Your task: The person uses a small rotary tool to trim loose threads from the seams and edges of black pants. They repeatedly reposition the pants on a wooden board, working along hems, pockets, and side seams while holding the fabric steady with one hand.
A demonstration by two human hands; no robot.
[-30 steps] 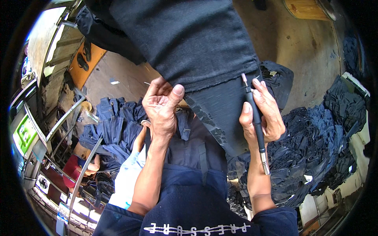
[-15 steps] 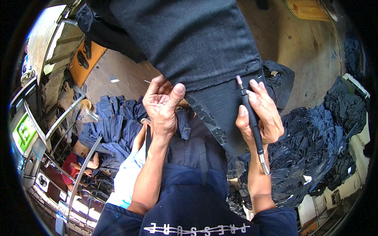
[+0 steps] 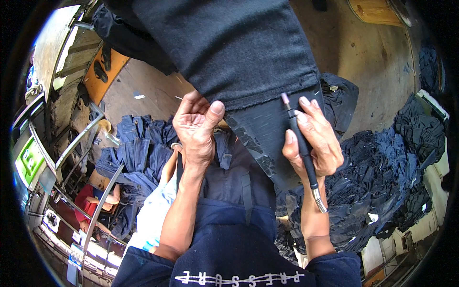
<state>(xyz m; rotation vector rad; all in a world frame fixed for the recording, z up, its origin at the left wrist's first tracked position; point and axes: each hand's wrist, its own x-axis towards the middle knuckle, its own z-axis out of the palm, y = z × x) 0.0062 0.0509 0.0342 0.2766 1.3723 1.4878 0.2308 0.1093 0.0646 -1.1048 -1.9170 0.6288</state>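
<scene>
A black denim trouser leg (image 3: 239,52) lies over a dark board (image 3: 267,129) that slants toward me, its frayed hem across the board. My left hand (image 3: 195,129) is at the left end of the hem, palm up, fingers curled under the cloth edge and thumb at the hem; part of its grip is hidden. In my right hand (image 3: 318,143) I hold a slim black rotary grinding pen (image 3: 304,148) with a small pinkish stone tip and a metal flexible end. The tip is just below the hem near its right side; I cannot tell whether it touches.
Heaps of dark denim lie to the right (image 3: 368,177) and left (image 3: 138,143). Sandals (image 3: 101,69) rest on an orange board at the upper left. Metal frames (image 3: 71,143) stand at the left, with a person in red (image 3: 88,203) beyond them.
My right hand has shifted slightly left, swinging the grinding pen's tip left along the hem. My left hand and the trouser leg have hardly moved. The person at the left has moved their arms.
</scene>
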